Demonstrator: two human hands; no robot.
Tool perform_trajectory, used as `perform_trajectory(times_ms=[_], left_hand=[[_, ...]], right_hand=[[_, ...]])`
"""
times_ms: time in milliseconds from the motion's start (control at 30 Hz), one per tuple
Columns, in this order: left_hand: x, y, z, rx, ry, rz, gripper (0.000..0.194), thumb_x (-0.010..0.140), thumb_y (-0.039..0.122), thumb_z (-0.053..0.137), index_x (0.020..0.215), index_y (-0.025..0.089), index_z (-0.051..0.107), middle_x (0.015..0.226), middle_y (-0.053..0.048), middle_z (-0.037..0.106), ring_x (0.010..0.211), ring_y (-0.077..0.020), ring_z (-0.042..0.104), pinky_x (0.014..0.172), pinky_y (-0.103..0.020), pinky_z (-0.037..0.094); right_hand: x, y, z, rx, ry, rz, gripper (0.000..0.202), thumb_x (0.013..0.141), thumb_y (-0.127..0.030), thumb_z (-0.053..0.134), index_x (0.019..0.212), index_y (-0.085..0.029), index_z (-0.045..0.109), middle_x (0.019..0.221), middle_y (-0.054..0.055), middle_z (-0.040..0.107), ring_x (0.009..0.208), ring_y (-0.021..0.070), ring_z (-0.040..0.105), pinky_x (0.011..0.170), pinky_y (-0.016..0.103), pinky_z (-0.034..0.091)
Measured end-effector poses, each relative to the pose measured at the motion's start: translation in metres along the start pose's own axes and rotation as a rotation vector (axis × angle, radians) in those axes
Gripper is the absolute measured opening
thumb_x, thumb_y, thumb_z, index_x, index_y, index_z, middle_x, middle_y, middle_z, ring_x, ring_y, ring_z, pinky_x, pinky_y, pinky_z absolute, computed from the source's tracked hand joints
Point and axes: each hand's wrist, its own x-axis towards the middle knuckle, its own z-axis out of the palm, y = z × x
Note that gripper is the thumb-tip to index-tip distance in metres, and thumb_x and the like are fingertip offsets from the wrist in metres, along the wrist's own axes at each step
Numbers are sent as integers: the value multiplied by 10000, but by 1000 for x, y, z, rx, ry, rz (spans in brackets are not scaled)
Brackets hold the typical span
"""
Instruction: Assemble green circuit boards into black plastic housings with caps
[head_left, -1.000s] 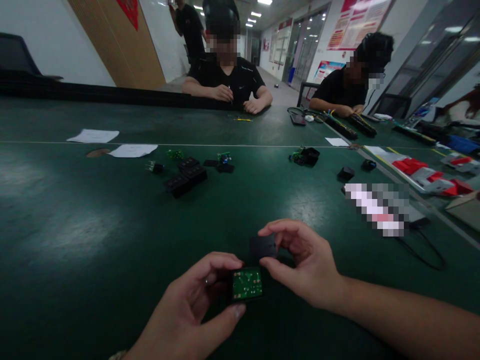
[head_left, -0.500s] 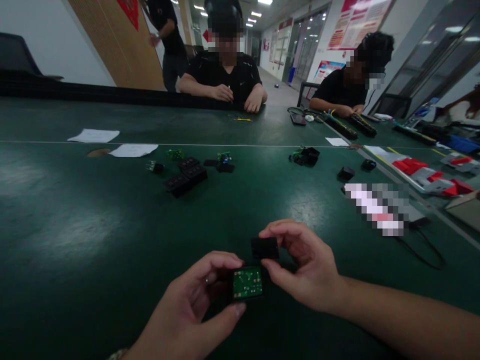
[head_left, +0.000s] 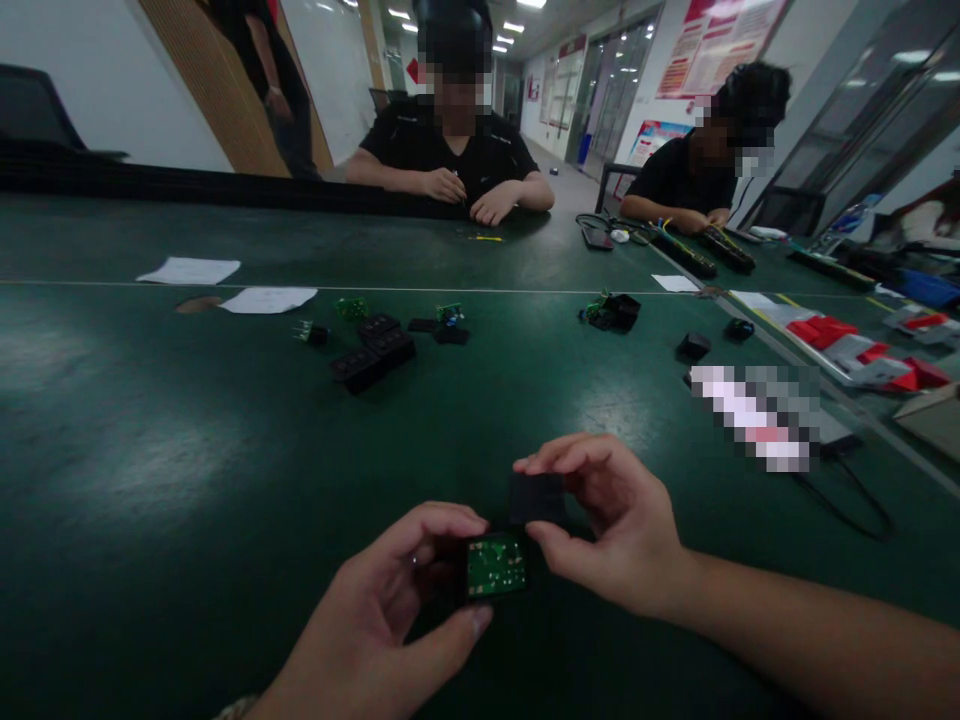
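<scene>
Between its thumb and fingers, my left hand (head_left: 409, 600) grips a small black case with a green circuit board (head_left: 496, 566) facing up inside it. My right hand (head_left: 611, 525) pinches a flat black cover (head_left: 537, 498) by its edges, just above and behind the case. A narrow gap seems to part cover and case; whether they touch I cannot tell. Farther off on the green table (head_left: 247, 480) lie several black cases (head_left: 375, 352), a loose circuit board (head_left: 352, 308) and a board with black pieces (head_left: 450, 318).
More parts, with an open black case (head_left: 621, 311), lie at the centre right. A phone-like blurred object (head_left: 754, 415) with a cable rests on the right. Paper sheets (head_left: 270, 300) lie at left. Across the table sit two people (head_left: 457, 150); another person (head_left: 274, 90) stands behind.
My right hand has tilted the black cover so its flat face shows more, shifting it slightly right. My left hand and the case stay put. The standing person has moved left.
</scene>
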Motion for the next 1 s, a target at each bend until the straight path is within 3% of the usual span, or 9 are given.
perform_trajectory(times_ms=[200,400,767,1000], left_hand=[[-1,-1,0,16,11,19,412,776,41,784,1084,316,772,1094,-4,767,986,-208,769,849,-251,649],[1,1,1,25,23,15,386,773,49,778,1070,296,776,1076,-17,771,964,-210,770,839,-256,652],[-1,2,1,42,14,-6,394,766,62,784,1066,316,770,1082,-7,772,968,-210,769,830,-256,648],[0,0,1,53,16,8,392,756,76,784,1065,318,772,1086,-7,774,992,-221,774,852,-273,651]], right_hand=[[0,-2,2,189,-12,65,481,732,78,788,933,-246,495,1105,10,667,1138,211,756,988,326,610],[2,-6,-1,102,-56,50,433,716,35,832,758,-200,471,1085,57,681,1062,263,785,886,329,634],[4,-5,-3,-65,-46,-29,295,758,8,750,927,-205,635,1088,85,669,967,251,760,840,410,620],[3,-5,-4,-168,-55,-93,393,744,-16,756,1086,-205,717,1105,105,695,983,244,720,816,391,616]])
